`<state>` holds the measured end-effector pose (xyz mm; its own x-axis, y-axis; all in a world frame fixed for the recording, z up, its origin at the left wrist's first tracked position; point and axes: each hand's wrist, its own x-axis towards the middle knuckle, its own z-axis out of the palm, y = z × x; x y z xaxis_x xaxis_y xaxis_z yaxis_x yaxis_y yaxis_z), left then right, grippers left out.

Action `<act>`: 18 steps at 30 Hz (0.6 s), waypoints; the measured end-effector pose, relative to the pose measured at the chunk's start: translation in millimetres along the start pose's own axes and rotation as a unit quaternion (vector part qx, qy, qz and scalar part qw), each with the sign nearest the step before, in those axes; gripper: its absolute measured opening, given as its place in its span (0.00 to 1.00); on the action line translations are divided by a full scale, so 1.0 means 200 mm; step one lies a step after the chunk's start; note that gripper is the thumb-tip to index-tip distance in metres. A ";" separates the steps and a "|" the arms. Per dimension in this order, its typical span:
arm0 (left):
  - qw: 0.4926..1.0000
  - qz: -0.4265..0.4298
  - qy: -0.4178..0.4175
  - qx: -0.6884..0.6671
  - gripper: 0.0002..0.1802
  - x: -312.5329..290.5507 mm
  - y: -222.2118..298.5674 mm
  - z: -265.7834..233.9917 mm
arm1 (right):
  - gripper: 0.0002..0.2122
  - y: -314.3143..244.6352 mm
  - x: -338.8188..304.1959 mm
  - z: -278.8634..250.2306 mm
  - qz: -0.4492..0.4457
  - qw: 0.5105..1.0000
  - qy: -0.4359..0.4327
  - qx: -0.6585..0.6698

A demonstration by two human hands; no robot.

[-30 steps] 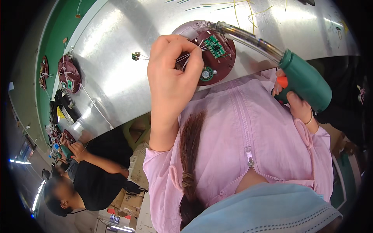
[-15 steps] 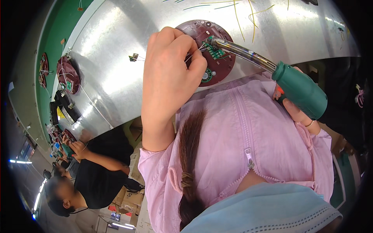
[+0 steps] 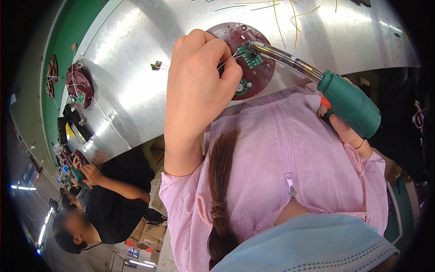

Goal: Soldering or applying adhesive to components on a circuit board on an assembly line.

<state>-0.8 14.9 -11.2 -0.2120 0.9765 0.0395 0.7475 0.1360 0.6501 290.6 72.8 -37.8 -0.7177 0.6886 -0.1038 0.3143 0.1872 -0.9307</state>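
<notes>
My left hand (image 3: 195, 86) pinches thin white wires (image 3: 235, 54) over a round maroon plastic housing (image 3: 263, 78) on the metal table. The wires reach a small green circuit board (image 3: 250, 58) at the housing's upper middle. My right hand (image 3: 345, 131), mostly hidden, grips the green handle of a soldering gun (image 3: 349, 104). Its bent metal tube points left, with its end at the board's top edge; whether it touches cannot be made out. A small part with wires (image 3: 157, 66) lies left of my left hand. A round green-rimmed component (image 3: 244, 86) sits low in the housing.
Loose yellow and blue wires (image 3: 294, 20) lie on the metal tabletop (image 3: 131, 59) at the far side. More wired maroon housings (image 3: 79, 86) and black parts (image 3: 72, 124) stand along the green strip at left. A co-worker in black (image 3: 120, 204) works at the lower left.
The soldering gun's tip has shifted slightly up and left, uncovering more of the circuit board. The board's angle looks slightly different. My left hand holds nearly the same place.
</notes>
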 end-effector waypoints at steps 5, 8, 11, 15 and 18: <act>1.000 0.003 -0.006 0.004 0.02 0.01 0.01 0.00 | 0.17 -0.01 -0.03 0.00 0.071 0.976 -0.009 0.204; 1.000 0.003 -0.006 0.007 0.02 0.01 0.00 -0.01 | 0.17 -0.02 -0.01 0.01 0.096 0.976 -0.032 0.195; 0.999 -0.005 -0.019 0.033 0.03 0.02 0.00 -0.03 | 0.16 0.00 0.01 0.03 0.062 0.970 0.000 0.235; 0.999 0.012 -0.016 0.028 0.04 0.03 -0.01 -0.02 | 0.18 -0.05 0.05 0.04 0.035 0.962 0.038 0.269; 0.998 -0.015 -0.046 -0.036 0.08 0.01 -0.03 -0.07 | 0.19 -0.02 0.05 0.03 0.019 0.941 0.076 0.328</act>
<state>-13.4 14.9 -4.4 -0.1727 0.9838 -0.0479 0.6935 0.1560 0.7034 278.7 75.4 -36.4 -0.6002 0.7883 -0.1356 -0.1502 -0.2776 -0.9489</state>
